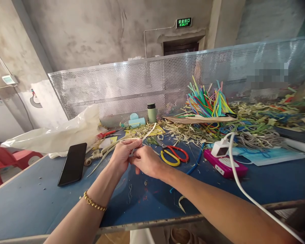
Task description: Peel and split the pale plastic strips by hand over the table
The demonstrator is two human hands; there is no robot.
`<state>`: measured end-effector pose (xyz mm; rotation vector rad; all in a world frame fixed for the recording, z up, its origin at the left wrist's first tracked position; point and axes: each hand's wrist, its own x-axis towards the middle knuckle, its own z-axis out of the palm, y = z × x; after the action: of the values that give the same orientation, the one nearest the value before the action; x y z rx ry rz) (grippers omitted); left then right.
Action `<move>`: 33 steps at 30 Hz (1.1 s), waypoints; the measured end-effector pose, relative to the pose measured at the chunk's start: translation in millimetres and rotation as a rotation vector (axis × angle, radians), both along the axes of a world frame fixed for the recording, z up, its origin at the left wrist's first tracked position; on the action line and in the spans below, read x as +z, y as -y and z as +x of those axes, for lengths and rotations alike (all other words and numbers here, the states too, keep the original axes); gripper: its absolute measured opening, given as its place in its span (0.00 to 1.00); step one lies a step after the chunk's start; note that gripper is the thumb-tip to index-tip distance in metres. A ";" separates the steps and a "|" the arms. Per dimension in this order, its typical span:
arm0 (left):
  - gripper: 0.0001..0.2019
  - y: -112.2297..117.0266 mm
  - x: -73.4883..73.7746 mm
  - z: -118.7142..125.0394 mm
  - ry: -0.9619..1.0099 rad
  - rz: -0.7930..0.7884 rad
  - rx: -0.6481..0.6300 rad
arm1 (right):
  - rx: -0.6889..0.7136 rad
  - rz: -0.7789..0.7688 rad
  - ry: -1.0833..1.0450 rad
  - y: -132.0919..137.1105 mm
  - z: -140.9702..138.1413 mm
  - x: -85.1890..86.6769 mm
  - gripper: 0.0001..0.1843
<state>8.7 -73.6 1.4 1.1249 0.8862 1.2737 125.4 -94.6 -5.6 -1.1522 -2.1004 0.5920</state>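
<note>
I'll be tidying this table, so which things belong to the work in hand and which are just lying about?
With the work:
pale strip, pinched in the left hand, the right hand close against the left
probably scissors and dried strips
perhaps coloured stems

Apparently just lying about:
phone
green bottle
pink box with white charger
blue face mask

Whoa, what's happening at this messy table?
Someone's left hand is pinching a thin pale strip. Their right hand is pressed close against it, its fingers partly hidden. Scissors lie beside the hands on the blue table, and dry scraps are scattered behind. A black phone lies to the left.
</note>
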 end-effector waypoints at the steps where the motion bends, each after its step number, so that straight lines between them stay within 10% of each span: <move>1: 0.14 0.0 -0.2 -0.5 -0.045 0.021 0.021 | 0.034 -0.008 0.032 1.2 5.6 6.0 0.18; 8: 0.04 -3.2 -6.9 3.9 -0.324 0.271 0.117 | -0.232 0.483 0.064 -9.4 41.9 30.6 0.07; 15: 0.08 0.5 -5.2 5.2 -0.444 0.312 0.042 | -0.286 0.440 0.205 -16.9 39.6 21.8 0.09; 26: 0.14 0.5 -1.9 -8.2 -0.235 0.186 -0.187 | 0.041 0.153 -0.217 -26.8 49.8 26.5 0.08; 33: 0.13 0.0 -2.8 -4.8 -0.301 0.237 -0.143 | -0.151 0.247 -0.055 -22.9 46.8 27.0 0.12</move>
<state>3.9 -73.5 -1.4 1.5701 0.8710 1.1291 172.2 -71.7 21.4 -1.1262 -1.9552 0.2820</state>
